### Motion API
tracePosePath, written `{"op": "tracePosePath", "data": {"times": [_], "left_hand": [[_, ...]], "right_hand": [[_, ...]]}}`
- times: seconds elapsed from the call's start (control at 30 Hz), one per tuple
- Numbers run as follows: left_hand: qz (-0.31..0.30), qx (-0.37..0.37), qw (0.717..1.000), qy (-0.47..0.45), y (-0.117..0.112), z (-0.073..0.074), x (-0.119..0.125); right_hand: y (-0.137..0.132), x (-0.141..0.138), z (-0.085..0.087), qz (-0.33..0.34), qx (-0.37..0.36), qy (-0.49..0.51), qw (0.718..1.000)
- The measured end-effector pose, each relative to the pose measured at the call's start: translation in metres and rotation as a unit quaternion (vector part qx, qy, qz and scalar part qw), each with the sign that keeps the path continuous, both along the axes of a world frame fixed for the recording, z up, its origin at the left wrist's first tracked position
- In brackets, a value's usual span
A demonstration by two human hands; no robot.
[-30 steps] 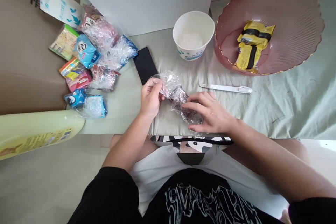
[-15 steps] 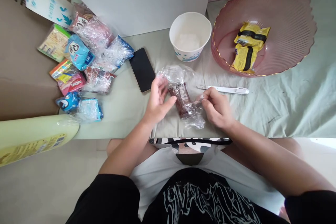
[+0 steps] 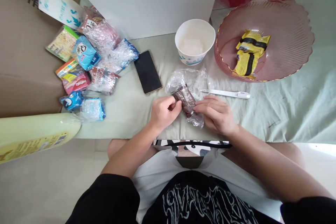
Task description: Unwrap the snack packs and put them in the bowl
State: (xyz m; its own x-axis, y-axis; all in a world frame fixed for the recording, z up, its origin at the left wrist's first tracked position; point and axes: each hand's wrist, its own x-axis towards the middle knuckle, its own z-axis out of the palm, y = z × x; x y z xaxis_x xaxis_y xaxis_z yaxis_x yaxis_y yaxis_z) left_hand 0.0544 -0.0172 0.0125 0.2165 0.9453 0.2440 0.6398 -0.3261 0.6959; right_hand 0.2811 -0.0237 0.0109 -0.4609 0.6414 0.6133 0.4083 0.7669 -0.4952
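Note:
A small brown snack packet (image 3: 186, 100) lies on clear plastic wrap (image 3: 175, 78) that spreads crumpled around it on the cloth. At its left edge my left hand (image 3: 164, 112) is closed, thumb against curled fingers, pinching the wrap. My right hand (image 3: 216, 113) is closed at the packet's right edge, with its fingertips and thumb on the wrap; what lies under the fingertips is partly hidden. A white utility knife (image 3: 227, 93) lies just beyond my right hand. Behind the packet stands a white paper cup (image 3: 194, 56) with a blue print.
Several plastic-wrapped snacks (image 3: 85, 52) are heaped at the left beside a black phone (image 3: 147, 72). At the right, a pink ribbed bowl (image 3: 288, 42) holds two yellow packets (image 3: 246, 63) with black bands. A white board (image 3: 147, 3) stands behind; a pale yellow bottle (image 3: 39, 136) juts in at left.
My left hand has come down towards me and its spread fingers have closed. My right hand has moved from the loose wrap in to the packet's edge. The view has shifted slightly.

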Motion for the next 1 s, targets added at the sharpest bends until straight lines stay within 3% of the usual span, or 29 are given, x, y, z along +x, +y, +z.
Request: {"op": "tracePosePath", "data": {"times": [0.17,0.33,0.6,0.73,0.9,1.0], "left_hand": [[-0.008,-0.012,0.999,0.051,0.0,0.002,0.003],[-0.008,-0.024,0.998,0.056,0.0,-0.003,0.003],[-0.021,-0.063,0.998,-0.017,-0.003,-0.001,0.003],[-0.022,-0.08,0.992,-0.093,-0.006,-0.001,0.004],[0.009,-0.092,0.996,-0.018,-0.013,0.006,0.015],[-0.011,-0.147,0.987,-0.063,-0.016,0.011,0.014]], "right_hand": [[-0.007,-0.002,-0.003,-0.107,-0.089,-0.054,0.989],[-0.01,-0.005,-0.01,-0.208,-0.166,-0.164,0.95],[-0.005,-0.008,-0.002,-0.132,-0.176,-0.133,0.966],[-0.008,-0.015,-0.002,-0.174,-0.19,-0.155,0.954],[-0.008,-0.02,-0.002,-0.2,-0.204,-0.188,0.94],[-0.008,-0.021,-0.001,-0.221,-0.222,-0.189,0.931]]}}
